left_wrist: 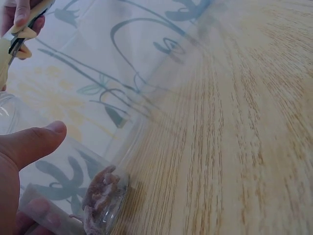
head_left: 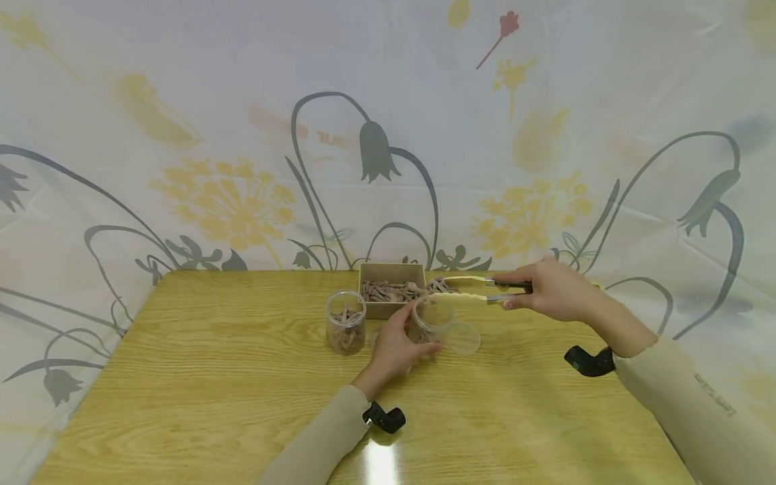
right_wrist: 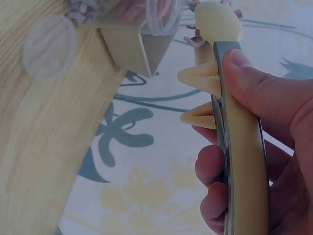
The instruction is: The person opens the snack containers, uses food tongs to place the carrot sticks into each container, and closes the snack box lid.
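Note:
My left hand (head_left: 395, 347) grips a clear lidless jar (head_left: 435, 312), thumb along its near side. A few brownish-grey, wrinkled strips (left_wrist: 102, 196) lie in the bottom of that jar in the left wrist view. With my right hand (head_left: 560, 291) I hold a pair of cream-tipped tongs (right_wrist: 247, 161), and their tips reach over near the jar's mouth. Similar strips (head_left: 439, 285) show between the tong tips. Behind the jar, a beige rectangular box (head_left: 393, 271) holds many more strips; my left fingertips are close to its front wall.
A second clear jar (head_left: 345, 331), partly filled with the same strips, stands left of my left hand. Flat on the wooden table (head_left: 230, 377) beside the held jar lies a round clear lid (head_left: 463, 338). A flower-printed cloth (head_left: 388, 202) hangs behind the table.

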Available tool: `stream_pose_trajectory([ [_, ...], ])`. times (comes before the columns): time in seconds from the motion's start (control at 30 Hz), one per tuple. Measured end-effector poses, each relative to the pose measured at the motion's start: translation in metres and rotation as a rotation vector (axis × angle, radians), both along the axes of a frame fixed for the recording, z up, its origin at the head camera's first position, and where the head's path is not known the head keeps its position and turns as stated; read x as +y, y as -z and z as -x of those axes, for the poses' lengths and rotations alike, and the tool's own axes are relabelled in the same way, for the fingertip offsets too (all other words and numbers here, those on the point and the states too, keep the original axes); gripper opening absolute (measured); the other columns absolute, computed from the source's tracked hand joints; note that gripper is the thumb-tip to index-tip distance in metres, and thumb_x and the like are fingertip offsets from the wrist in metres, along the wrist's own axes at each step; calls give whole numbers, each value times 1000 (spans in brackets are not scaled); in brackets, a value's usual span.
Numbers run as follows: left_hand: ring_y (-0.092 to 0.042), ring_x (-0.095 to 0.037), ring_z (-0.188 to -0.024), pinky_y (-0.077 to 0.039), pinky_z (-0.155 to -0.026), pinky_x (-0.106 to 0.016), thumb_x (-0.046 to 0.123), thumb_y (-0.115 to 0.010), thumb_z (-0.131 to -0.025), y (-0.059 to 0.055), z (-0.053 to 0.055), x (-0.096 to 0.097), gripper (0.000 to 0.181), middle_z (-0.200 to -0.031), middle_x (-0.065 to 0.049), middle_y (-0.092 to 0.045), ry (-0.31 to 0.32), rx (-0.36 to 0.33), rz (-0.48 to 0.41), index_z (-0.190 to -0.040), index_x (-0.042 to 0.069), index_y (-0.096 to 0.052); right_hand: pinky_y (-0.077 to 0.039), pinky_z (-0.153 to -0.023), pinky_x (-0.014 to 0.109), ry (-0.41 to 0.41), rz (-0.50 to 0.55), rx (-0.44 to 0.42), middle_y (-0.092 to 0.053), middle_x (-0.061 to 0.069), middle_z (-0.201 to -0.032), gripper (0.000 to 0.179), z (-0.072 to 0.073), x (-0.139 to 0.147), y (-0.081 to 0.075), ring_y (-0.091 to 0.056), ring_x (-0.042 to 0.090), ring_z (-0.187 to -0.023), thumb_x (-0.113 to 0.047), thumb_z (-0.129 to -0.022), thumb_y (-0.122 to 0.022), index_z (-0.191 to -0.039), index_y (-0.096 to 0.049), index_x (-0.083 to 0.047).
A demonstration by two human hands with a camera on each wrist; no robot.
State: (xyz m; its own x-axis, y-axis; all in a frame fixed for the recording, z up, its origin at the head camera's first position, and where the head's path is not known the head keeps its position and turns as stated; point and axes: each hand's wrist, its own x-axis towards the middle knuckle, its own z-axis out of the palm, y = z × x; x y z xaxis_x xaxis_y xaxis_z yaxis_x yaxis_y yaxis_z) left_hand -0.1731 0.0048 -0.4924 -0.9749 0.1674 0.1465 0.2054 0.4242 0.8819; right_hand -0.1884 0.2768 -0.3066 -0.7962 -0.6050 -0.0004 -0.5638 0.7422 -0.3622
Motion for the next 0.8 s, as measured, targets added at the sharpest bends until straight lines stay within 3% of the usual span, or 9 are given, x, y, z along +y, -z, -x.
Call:
stream_pose_trajectory([
  [0.1,-56,-26,-124,-46,-101,-48,32,-92,-71,0,0,-1,90,-135,-5,-61,-2,3,4,-148,24,-47,-35,-45,26,-17,2,26,-73,10,-113,47,-1,2,5,-28,3,-40,-19,-87,-78,-130,-67,-4],
  [0.23,-56,-24,-123,-46,-100,-48,33,-91,-72,1,0,-1,88,-132,-4,-62,0,6,5,-148,22,-48,-37,-47,25,-44,-9,48,-73,10,-110,45,-2,2,9,-32,2,-41,-20,-87,-78,-128,-68,-3],
  [0.43,-55,-25,-124,-46,-101,-47,35,-90,-74,2,-1,-1,91,-133,-5,-60,3,7,15,-150,15,-45,-42,-54,25,-48,-38,3,-71,12,-116,45,-4,1,12,-41,1,-44,-21,-88,-77,-129,-67,-5],
  [0.6,-54,-26,-126,-45,-102,-48,34,-90,-74,1,-1,-1,93,-134,-7,-60,3,-6,14,-152,14,-42,-41,-53,26,-61,-79,-5,-73,10,-112,46,-4,-1,8,-42,2,-43,-23,-89,-76,-131,-66,-6],
  [0.8,-55,-25,-124,-46,-101,-48,33,-90,-74,1,-1,-1,90,-132,-7,-61,5,-3,9,-150,18,-45,-49,-59,30,-63,-125,-27,-73,10,-113,48,-3,-6,-1,-57,-1,-56,-25,-90,-75,-131,-65,-4],
])
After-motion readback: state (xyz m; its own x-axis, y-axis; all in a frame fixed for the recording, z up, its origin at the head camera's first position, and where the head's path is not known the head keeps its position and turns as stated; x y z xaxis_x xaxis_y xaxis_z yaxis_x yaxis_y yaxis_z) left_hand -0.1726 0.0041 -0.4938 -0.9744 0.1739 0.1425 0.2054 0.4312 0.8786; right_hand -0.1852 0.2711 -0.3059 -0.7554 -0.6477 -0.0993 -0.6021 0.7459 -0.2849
